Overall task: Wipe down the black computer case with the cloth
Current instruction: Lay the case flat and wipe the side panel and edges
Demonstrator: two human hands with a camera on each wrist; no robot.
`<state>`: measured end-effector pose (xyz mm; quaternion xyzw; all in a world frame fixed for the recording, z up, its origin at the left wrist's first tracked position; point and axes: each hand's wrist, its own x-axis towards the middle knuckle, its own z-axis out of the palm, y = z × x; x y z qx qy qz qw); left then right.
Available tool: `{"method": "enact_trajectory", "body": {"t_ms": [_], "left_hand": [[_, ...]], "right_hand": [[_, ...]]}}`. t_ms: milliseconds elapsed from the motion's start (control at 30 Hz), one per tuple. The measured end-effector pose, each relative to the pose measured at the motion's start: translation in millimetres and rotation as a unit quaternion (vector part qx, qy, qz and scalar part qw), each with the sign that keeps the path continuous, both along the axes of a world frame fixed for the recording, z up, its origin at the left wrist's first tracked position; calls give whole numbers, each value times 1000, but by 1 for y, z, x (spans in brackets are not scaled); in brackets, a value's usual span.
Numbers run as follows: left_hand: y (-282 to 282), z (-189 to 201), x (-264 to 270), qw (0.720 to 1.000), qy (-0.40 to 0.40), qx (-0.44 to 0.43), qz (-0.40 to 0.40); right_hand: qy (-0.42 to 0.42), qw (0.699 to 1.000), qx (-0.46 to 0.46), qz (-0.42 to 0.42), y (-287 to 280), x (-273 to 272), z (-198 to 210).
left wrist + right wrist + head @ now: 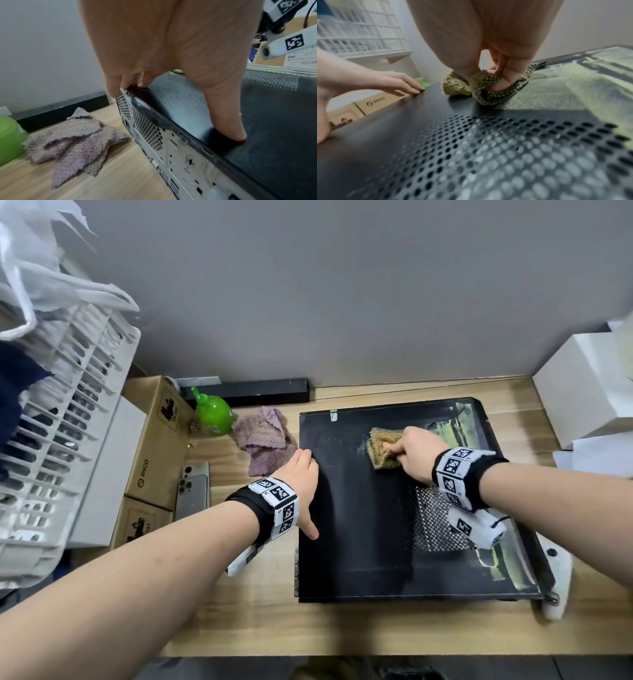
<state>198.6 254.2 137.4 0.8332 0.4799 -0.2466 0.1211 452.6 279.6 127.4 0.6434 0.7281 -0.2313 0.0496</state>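
Observation:
The black computer case (356, 525) lies flat on the wooden table (342, 631), with a perforated vent (435, 518) in its top panel. My right hand (407, 453) grips a bunched yellow-brown cloth (380, 453) and presses it on the far middle of the top panel. In the right wrist view the cloth (458, 86) is folded around the fingers (503, 82). My left hand (306, 491) rests flat on the case's left edge, its fingers reaching over the rim. The thumb (229, 128) lies on the top panel (274, 128).
A crumpled pink cloth (263, 443) and a green bottle (212, 412) lie left of the case. Cardboard boxes (154, 446), two phones (191, 491) and a white rack (58, 422) fill the left side. A white box (582, 392) stands at the right.

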Motion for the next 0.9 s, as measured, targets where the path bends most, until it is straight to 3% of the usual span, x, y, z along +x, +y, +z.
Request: {"method": "enact_trajectory", "body": {"t_ms": [100, 233, 333, 467, 600, 700, 900], "left_hand": [[0, 1, 3, 1000, 18, -1, 7], [1, 7, 11, 999, 43, 3, 3], [2, 14, 20, 996, 83, 24, -17], [3, 15, 30, 994, 107, 20, -9], [1, 15, 31, 995, 79, -3, 59], [1, 14, 30, 995, 72, -12, 66], [2, 10, 33, 994, 106, 10, 40]], "right_hand": [[42, 998, -10, 35, -35, -4, -4], [132, 984, -41, 113, -136, -12, -7], [127, 981, -53, 138, -158, -14, -6], [110, 984, -77, 114, -127, -23, -2], [25, 997, -57, 42, -50, -44, -1], [-11, 999, -45, 3, -4, -62, 1], [-34, 998, -55, -3, 6, -73, -15]]}}
